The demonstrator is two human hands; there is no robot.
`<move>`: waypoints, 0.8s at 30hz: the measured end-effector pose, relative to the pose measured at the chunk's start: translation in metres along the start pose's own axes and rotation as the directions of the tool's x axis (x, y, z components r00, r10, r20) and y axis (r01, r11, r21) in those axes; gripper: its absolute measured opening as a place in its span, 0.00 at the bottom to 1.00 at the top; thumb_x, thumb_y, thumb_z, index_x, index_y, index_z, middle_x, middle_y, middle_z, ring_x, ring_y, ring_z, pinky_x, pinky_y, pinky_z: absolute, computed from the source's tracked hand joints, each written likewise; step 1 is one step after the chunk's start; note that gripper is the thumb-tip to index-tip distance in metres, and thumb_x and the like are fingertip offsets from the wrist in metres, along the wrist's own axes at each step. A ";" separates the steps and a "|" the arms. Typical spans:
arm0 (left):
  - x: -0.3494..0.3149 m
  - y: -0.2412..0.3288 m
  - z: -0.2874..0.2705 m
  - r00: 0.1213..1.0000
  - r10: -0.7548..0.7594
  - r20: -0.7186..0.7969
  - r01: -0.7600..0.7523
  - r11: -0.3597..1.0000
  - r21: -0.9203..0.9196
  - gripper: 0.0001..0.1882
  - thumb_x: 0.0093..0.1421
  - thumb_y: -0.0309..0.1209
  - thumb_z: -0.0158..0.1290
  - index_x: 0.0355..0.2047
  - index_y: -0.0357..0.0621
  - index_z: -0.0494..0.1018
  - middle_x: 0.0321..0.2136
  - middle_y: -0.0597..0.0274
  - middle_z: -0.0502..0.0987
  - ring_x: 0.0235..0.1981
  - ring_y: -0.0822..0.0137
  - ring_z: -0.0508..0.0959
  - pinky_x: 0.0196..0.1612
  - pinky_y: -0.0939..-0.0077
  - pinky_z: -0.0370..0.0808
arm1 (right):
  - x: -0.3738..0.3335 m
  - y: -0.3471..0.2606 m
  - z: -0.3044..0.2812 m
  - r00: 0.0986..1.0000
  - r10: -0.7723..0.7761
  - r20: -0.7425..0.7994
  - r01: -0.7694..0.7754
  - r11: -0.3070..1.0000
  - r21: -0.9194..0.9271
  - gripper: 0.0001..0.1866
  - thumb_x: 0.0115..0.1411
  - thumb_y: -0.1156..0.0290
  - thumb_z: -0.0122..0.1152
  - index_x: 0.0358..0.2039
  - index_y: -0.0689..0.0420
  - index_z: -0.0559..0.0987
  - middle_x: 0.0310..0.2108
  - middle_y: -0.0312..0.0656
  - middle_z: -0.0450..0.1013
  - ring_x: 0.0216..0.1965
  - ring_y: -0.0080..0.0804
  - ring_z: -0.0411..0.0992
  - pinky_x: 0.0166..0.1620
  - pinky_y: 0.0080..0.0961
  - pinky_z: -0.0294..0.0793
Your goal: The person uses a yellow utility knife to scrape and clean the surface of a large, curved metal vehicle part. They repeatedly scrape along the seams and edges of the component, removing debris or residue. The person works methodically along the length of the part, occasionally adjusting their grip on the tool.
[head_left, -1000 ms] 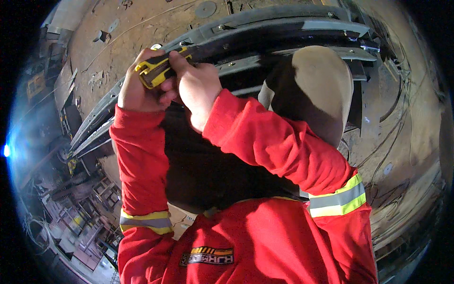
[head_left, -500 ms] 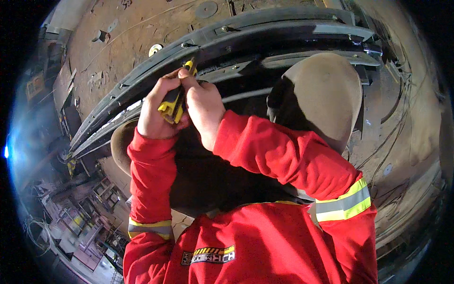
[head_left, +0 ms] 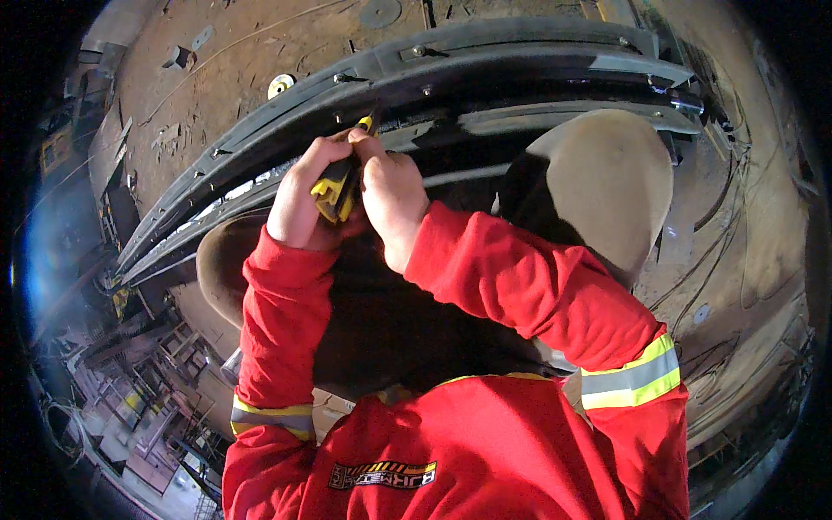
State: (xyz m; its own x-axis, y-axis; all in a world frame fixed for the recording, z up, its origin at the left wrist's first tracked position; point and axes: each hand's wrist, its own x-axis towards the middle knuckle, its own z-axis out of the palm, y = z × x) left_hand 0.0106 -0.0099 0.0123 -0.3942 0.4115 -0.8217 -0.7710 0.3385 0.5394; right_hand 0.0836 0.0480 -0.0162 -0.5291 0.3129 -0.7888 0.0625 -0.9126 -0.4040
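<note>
You are holding a yellow-and-black hand tool [head_left: 334, 192] between your two hands, in front of your body and near the curved dark metal bars [head_left: 511, 62]. Your left hand [head_left: 299, 192] is keeping its grip closed on the left side of the tool, and your right hand [head_left: 392, 195] is pressing against the right side, its thumb lying close to the upper end. The narrow yellow tip is pointing away from you, toward the bars; whether it is touching them, I cannot tell. Bolts [head_left: 420, 50] are standing out along the bars. Your right knee [head_left: 611, 186] is covering part of them. Beyond, a small white-and-yellow disc [head_left: 280, 86] is lying on the brown floor [head_left: 277, 43], just beside the outer bar.
</note>
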 end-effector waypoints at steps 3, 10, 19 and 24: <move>0.000 0.001 0.007 1.000 -0.010 -0.029 0.008 0.999 -0.049 0.12 0.59 0.40 0.47 0.37 0.48 0.72 0.22 0.65 0.73 0.18 0.70 0.71 0.16 0.79 0.63 | 0.005 0.002 -0.001 1.000 -0.022 0.006 0.022 1.000 -0.021 0.25 0.62 0.52 0.51 0.33 0.66 0.78 0.27 0.45 0.76 0.29 0.34 0.74 0.33 0.30 0.72; 0.007 0.021 -0.006 0.990 -0.079 0.114 0.083 0.996 -0.032 0.12 0.59 0.41 0.48 0.30 0.46 0.70 0.17 0.61 0.70 0.12 0.67 0.67 0.13 0.78 0.60 | 0.002 -0.015 0.008 0.993 0.054 0.102 -0.060 0.997 0.058 0.17 0.65 0.56 0.50 0.30 0.56 0.76 0.22 0.36 0.71 0.17 0.26 0.70 0.16 0.24 0.68; 0.006 0.055 -0.003 0.988 -0.096 0.118 0.088 0.993 0.075 0.13 0.60 0.43 0.49 0.30 0.46 0.70 0.14 0.63 0.67 0.10 0.70 0.64 0.11 0.79 0.58 | 0.008 -0.022 0.025 0.984 -0.046 0.174 0.009 0.978 0.208 0.22 0.64 0.55 0.49 0.30 0.65 0.74 0.21 0.44 0.72 0.14 0.31 0.71 0.15 0.30 0.74; 0.004 0.069 0.009 0.997 -0.065 0.029 0.059 0.985 0.163 0.13 0.58 0.43 0.50 0.29 0.48 0.71 0.14 0.66 0.69 0.10 0.73 0.66 0.10 0.80 0.60 | 0.009 -0.025 0.040 0.990 -0.143 -0.009 0.143 0.982 0.121 0.24 0.64 0.55 0.50 0.31 0.69 0.76 0.26 0.52 0.76 0.26 0.43 0.77 0.30 0.37 0.74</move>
State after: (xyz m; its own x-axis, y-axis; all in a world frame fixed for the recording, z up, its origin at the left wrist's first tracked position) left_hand -0.0398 0.0230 0.0480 -0.3290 0.4130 -0.8492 -0.7014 0.4953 0.5126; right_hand 0.0428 0.0632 0.0053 -0.5248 0.4426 -0.7271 -0.1166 -0.8835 -0.4537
